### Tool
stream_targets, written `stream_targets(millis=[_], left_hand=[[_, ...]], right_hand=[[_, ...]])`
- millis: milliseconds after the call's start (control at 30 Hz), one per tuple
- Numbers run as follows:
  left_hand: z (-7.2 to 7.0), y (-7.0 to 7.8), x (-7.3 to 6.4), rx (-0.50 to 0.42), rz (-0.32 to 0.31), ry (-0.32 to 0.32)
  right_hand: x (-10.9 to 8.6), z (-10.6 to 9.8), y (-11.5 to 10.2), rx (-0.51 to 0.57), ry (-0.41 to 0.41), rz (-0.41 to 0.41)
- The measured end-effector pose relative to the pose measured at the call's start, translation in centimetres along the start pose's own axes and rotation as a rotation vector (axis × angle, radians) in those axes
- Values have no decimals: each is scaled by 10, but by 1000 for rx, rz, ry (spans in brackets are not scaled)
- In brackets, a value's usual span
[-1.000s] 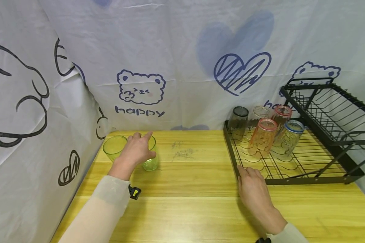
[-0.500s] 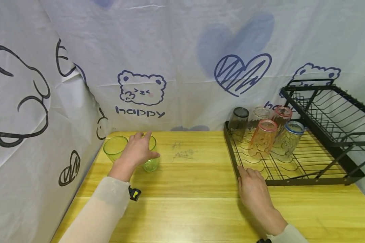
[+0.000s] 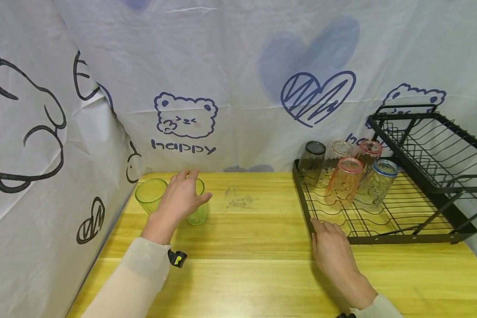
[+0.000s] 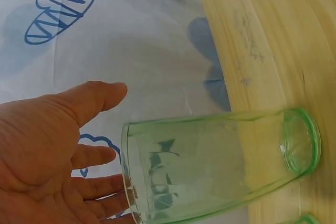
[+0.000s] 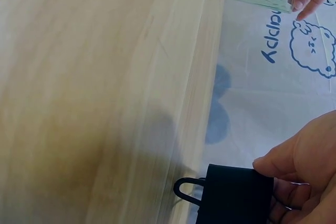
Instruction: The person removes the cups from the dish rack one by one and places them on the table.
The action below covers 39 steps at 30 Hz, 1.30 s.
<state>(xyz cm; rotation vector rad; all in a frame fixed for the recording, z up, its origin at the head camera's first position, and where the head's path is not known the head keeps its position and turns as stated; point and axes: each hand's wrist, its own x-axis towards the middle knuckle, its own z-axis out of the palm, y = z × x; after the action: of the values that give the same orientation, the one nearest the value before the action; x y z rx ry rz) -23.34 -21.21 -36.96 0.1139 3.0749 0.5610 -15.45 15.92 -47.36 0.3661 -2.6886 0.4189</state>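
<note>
Above the rim of a clear green glass [image 3: 197,215], my left hand [image 3: 179,196] has its thumb spread away to the right. In the left wrist view the fingers of that hand [image 4: 47,150] lie behind and beside the rim of the upright glass [image 4: 210,166], and the thumb is apart from it. A second green glass [image 3: 149,196] stands to the left, partly behind the hand. At the near left corner of a black wire dish rack [image 3: 373,240], my right hand [image 3: 334,251] grips the frame [image 5: 236,198], thumb on the edge and fingers curled inside.
Several glasses stand upside down in the rack's left part: a grey one [image 3: 312,163], a clear one, two pinkish ones and a blue-rimmed one [image 3: 375,185]. An upper wire basket [image 3: 441,145] rises at the right. A printed white cloth [image 3: 246,88] hangs behind the wooden table [image 3: 238,274].
My left thumb has swung outward to the right and the hand has spread off the green glass, which stays in place. My right hand has kept its hold on the rack.
</note>
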Motion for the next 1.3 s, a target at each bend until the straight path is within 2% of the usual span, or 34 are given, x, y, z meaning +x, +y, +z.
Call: stream_targets(millis=[167,267,467,600,767,933,1100,1300], left_hand=[[1,5,-3,-31,-1,16],[2,9,-6,-41,11,64],[10,27,-17,-137,65,203],[23,42,-27,-192,84,223],[49,58,-37,-283,97,210],[86,74,-43,-365,125,166],[118,92,-44,-448,126,79],[153,121,-38,-503,139,-40]], right_hand=[[0,-3,0,11,-8,-3],[0,-4,0,13,-13,-2],[2,-7,1,20,-33,21],[4,-10,3,58,-85,64],[10,-17,6,84,-143,93],[25,-29,14,63,-146,88],[59,-45,23,75,-123,85],[111,-57,34,101,-92,85]])
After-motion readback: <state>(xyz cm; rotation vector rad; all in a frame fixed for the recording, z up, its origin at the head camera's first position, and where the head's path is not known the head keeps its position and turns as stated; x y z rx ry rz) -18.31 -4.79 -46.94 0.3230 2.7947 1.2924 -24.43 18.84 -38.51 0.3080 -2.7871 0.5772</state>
